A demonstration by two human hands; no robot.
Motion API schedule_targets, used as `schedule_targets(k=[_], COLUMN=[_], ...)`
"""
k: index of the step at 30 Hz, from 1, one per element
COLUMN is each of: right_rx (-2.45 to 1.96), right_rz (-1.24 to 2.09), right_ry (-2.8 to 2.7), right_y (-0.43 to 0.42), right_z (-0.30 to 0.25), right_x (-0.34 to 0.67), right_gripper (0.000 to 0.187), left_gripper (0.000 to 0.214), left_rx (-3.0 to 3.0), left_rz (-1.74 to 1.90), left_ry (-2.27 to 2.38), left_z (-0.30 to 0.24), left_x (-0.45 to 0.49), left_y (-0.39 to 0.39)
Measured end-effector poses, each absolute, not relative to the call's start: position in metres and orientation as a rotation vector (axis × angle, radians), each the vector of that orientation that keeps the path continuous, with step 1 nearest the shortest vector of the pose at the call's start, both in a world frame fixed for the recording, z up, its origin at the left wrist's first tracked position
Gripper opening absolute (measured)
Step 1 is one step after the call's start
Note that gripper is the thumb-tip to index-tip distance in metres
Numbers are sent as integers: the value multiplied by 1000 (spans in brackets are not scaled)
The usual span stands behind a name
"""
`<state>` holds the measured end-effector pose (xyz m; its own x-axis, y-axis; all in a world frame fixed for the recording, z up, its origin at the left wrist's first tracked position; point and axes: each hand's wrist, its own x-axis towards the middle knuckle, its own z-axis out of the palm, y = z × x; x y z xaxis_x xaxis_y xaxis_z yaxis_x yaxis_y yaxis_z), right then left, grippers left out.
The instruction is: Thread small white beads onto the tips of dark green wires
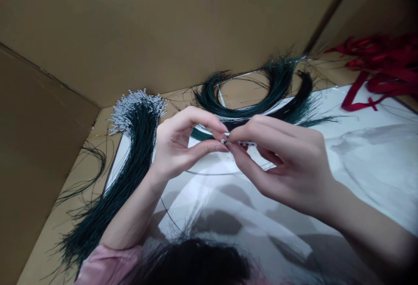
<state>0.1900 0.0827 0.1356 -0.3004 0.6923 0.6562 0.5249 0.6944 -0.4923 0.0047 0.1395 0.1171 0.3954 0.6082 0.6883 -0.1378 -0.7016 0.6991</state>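
My left hand (183,143) and my right hand (287,159) meet at the centre, their fingertips almost touching. Between them is a thin dark wire with small white beads (251,144), pinched by the thumb and forefinger of each hand. Fingers cover part of the beads. A length of thin wire (212,174) curves below the hands. Beside my left forearm lies a thick bundle of dark green wires (139,145), its upper end crowded with white beaded tips (135,106).
Behind the hands, curved bundles of dark green wire (241,110) rest against a cardboard wall (170,28). Red ribbons (388,65) are heaped at the far right. Translucent plastic (379,150) covers part of the white surface. Loose wires (98,167) lie on the left, and dark hair (196,261) shows at the bottom.
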Motion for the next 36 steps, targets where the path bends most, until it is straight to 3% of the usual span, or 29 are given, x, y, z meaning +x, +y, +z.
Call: schedule_targets(k=[12,22,27,36], right_rx=[-925,-959,-978,-1060], right_rz=[251,232,222,259], right_ry=[-1975,-1983,-1967,-1896], right_y=[82,83,83,83], right_z=[136,135,136,133], right_x=[191,191,192,192], right_gripper=[10,8,12,9], left_gripper=[40,37,24,26], left_rx=[1885,1943,2053,2121], left_rz=[1407,1418,1459,1438], left_ry=[331,407,504,548], left_z=[114,116,118,118], left_x=[5,7,5,1], left_y=[141,138,135,135])
